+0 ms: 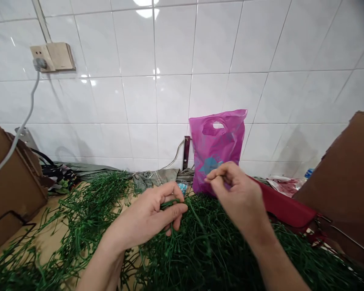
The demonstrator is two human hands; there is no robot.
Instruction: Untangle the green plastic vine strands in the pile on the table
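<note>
Greenery (200, 242) between cardboard edges (341, 190) (hands (153, 214) (238, 194) apart)

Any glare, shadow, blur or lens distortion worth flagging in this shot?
Head view: lamp glare on the white wall tiles, brightest at the top; head view: soft shadow beside the right-side cardboard box; head view: tile lines fan outward toward both sides; head view: green stems look soft and dark below the right hand.

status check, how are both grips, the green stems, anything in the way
Left grip closed on green stems. Right grip raised, fingertips pinched, contents unclear. Loose green pile below. Purple bag behind right grip, possible obstacle.
</note>
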